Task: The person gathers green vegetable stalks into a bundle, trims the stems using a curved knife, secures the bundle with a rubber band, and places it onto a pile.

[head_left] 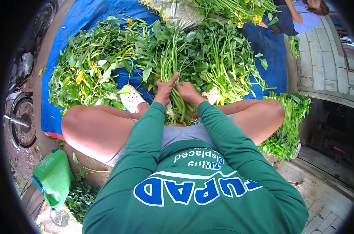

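Observation:
A bunch of leafy green stems, which look like water spinach (pixel 179 104), stands between my knees with its leafy end away from me. My left hand (pixel 166 89) is wrapped round the stems from the left, its thumb lying along them. From the other side my right hand (pixel 188 93) is closed on the same bunch, its fingers curled and partly hidden. Loose stems and leaves lie in a pile to the left (pixel 87 66), and longer stems form a pile to the right (pixel 227 62). Some leaves are yellow.
A blue tarp (pixel 54 91) lies under the greens. A pale sack (pixel 181 13) is at the top. Tied-looking bundles (pixel 288 121) stand at the right, a green jug (pixel 54 175) at lower left. Another person (pixel 298 19) sits at upper right. A wheel (pixel 22 121) is at left.

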Action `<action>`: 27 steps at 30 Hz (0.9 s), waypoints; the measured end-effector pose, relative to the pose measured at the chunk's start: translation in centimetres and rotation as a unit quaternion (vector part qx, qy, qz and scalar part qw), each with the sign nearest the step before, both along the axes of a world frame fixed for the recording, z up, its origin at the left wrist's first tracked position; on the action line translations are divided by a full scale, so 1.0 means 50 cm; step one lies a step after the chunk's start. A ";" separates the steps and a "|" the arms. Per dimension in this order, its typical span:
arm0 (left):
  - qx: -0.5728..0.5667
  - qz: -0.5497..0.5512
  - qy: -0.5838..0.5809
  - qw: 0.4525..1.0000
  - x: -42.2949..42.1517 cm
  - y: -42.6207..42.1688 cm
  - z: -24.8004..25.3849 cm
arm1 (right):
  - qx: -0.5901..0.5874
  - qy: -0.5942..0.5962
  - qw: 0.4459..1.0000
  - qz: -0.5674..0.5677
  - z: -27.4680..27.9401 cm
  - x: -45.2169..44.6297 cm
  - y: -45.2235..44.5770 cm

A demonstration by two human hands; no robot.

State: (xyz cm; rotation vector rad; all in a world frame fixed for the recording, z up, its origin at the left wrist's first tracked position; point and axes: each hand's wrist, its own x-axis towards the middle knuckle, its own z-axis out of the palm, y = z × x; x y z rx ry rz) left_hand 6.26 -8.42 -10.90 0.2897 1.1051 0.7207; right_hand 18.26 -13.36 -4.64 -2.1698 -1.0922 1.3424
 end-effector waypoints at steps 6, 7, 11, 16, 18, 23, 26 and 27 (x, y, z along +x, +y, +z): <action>-0.091 -0.097 -0.028 0.991 -0.046 0.021 0.018 | 0.042 0.111 0.990 0.079 -0.025 -0.022 -0.022; -0.056 -0.102 0.005 0.993 -0.051 0.032 0.054 | 0.074 0.117 0.987 0.085 0.015 -0.029 -0.008; 0.029 -0.128 -0.021 0.991 -0.075 0.095 0.180 | 0.301 0.012 0.953 0.025 0.163 0.055 0.071; 0.080 -0.225 -0.002 0.971 -0.119 0.133 0.366 | 0.463 0.008 0.848 -0.258 0.288 0.168 0.255; 0.134 -0.269 -0.004 0.954 -0.123 0.114 0.444 | 0.511 0.010 0.826 -0.236 0.317 0.180 0.322; 0.095 -0.327 0.031 0.940 -0.148 0.098 0.577 | 0.341 -0.066 0.933 0.094 0.288 0.203 0.479; 0.086 -0.315 0.129 0.937 -0.193 0.125 0.619 | 0.122 0.113 0.976 0.138 0.390 0.256 0.406; 0.128 -0.379 0.178 0.899 -0.211 0.161 0.632 | 0.063 0.089 0.970 0.216 0.421 0.287 0.397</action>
